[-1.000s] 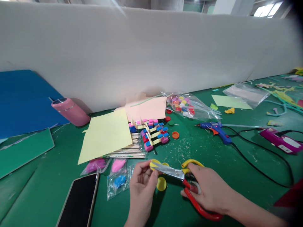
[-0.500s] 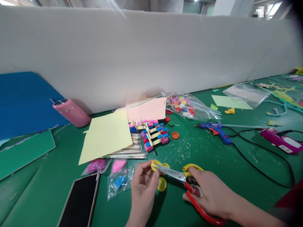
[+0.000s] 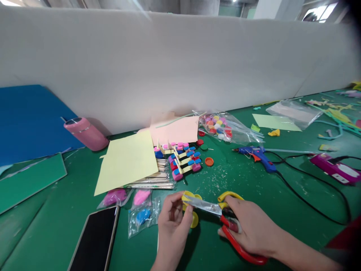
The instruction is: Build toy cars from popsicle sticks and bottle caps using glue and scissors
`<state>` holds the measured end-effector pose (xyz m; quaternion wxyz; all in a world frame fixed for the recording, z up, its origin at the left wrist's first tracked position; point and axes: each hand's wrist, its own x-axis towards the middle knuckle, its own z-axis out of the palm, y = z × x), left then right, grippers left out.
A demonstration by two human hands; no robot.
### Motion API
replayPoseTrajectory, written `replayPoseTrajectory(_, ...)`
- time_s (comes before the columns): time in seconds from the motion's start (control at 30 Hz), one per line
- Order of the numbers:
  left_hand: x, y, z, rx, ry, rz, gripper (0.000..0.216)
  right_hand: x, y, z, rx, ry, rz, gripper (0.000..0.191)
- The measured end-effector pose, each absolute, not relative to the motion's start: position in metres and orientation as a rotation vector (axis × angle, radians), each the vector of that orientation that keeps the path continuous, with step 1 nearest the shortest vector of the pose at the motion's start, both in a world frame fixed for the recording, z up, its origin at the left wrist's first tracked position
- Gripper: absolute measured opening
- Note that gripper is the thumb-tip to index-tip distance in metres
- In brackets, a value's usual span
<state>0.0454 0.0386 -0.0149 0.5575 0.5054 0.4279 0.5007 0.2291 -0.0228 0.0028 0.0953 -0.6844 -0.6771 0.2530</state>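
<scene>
My right hand (image 3: 251,229) grips red and yellow scissors (image 3: 225,222) by the handles, with the silver blades pointing left. The blade tips press against a yellow bottle cap (image 3: 187,196) that my left hand (image 3: 172,224) pinches between thumb and fingers. Two more yellow caps lie on the green table by the blades, one (image 3: 194,219) under them and one (image 3: 198,197) just behind. Both hands hover low over the table's near edge.
A phone (image 3: 94,241) lies at the lower left beside bags of pink and blue pieces (image 3: 141,210). Behind the hands are small stick-and-cap cars (image 3: 183,158), yellow paper (image 3: 126,162), a bag of caps (image 3: 220,126), a blue glue gun (image 3: 258,155) with its cord, and a pink bottle (image 3: 86,133).
My left hand has drifted a little right and down with the cap, covering part of the lower yellow cap. The scissors stay against the held cap.
</scene>
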Motion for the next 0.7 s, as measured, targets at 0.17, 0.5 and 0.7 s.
replayPoseTrajectory(0.17,0.0473,0.0380,-0.0144,1.146,1.041,1.205,0.022,0.2308,-0.0229,-0.0025,-2.040,-2.021,0.761,0.036)
replayPoseTrajectory(0.5,0.0480,0.0424,-0.0138,1.006,0.991,1.195,0.024,0.2364,-0.0221,0.0018,-1.999,-1.870,0.893,0.030)
replayPoseTrajectory(0.7,0.0475,0.0424,-0.0155,1.013,0.971,1.211,0.020,0.2353,-0.0238,-0.0006,-1.978,-1.937,0.753,0.036)
